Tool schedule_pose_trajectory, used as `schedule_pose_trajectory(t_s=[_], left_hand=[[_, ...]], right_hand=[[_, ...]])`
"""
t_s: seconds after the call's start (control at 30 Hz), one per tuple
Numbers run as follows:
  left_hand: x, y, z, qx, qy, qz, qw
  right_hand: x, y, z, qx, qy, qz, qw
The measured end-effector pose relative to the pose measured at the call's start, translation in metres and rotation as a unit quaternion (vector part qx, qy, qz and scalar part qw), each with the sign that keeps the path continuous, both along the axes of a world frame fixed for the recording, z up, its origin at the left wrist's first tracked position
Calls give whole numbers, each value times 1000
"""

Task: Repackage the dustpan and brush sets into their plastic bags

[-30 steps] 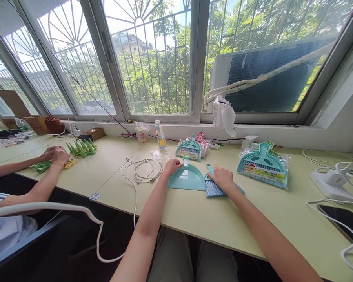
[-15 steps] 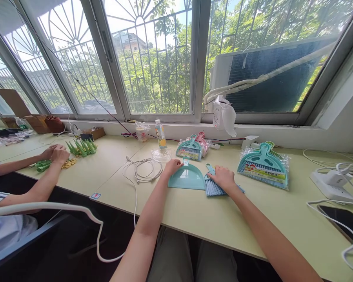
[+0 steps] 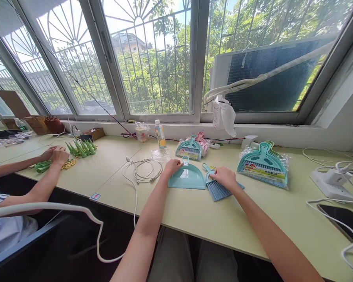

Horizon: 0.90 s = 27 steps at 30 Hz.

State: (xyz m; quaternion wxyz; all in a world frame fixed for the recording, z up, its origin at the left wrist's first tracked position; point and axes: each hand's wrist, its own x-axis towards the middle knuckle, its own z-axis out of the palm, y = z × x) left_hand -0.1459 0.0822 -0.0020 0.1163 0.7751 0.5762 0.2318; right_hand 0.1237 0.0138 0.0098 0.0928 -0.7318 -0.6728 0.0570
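1. Brush (image 3: 219,190) has turned askew on the worktop (image 3: 188,215), bristles slanting beside the dustpan (image 3: 188,179).
2. Right hand's (image 3: 226,178) grip holds the brush; left hand's (image 3: 172,167), the dustpan.
3. Only the brush seems worked, the dustpan steadied.

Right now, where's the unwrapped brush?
Head view, right of centre: the unwrapped brush is on the table under the right hand, just right of the unwrapped dustpan.

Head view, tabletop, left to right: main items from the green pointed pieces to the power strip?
Green pointed pieces → coiled white cable → unwrapped dustpan → brush → rightmost packaged dustpan set → power strip
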Motion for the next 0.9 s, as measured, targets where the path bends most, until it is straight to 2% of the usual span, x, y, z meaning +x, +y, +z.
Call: schedule_pose_trajectory(t_s=[0.2, 0.33, 0.47, 0.63, 0.83, 0.9], left_hand=[[5, -1, 3, -19, -34, 6, 999], [16, -4, 3, -87, -55, -38, 994], [31, -11, 3, -161, -93, -130, 974], [43, -17, 5, -241, -101, -225, 939], [38, -17, 17, -323, -129, -254, 902], [33, -14, 19, -349, -145, -240, 894]], right_hand=[[8, 5, 5, 96, 89, -16, 991], [3, 3, 10, 141, 118, 1, 983], [-11, -5, 9, 144, 88, 62, 984], [-24, -10, 0, 132, 39, 95, 986], [-23, -7, -6, 113, 28, 105, 988], [-23, -7, -6, 110, 26, 104, 988]])
